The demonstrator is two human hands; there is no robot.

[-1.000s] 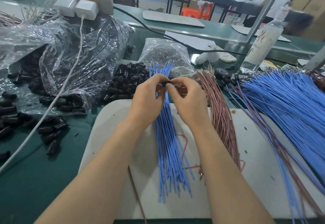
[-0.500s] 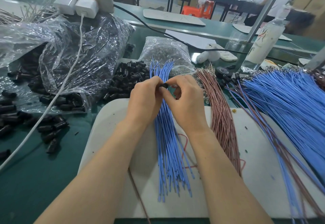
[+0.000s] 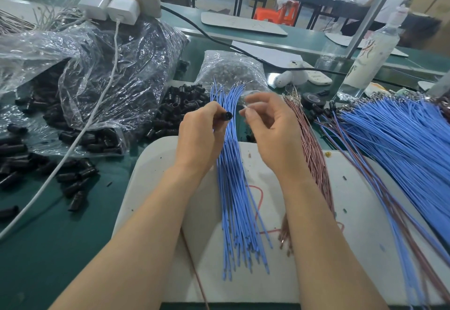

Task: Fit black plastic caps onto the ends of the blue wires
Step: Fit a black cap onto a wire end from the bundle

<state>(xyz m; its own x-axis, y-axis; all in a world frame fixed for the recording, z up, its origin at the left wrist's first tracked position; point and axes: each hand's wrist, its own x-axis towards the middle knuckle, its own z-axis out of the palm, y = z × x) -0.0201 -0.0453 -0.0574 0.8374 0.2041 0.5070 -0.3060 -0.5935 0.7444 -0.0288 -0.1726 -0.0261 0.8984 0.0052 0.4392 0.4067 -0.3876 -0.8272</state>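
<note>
Hands (image 3: 199, 136) (image 3: 270, 134) parted — left holds cap (image 3: 225, 116) at green bench (image 3: 48, 248).

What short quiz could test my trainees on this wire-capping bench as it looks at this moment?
1. True or false: the left hand grips a black cap.
2. Where does the pink wire bundle lie relative to the blue wire bundle on the white board? A: to its left. B: to its right. C: across it.
3. Fill the gap: the loose caps on the left spill from a clear ____ bag.
Key: 1 true; 2 B; 3 plastic.
</note>
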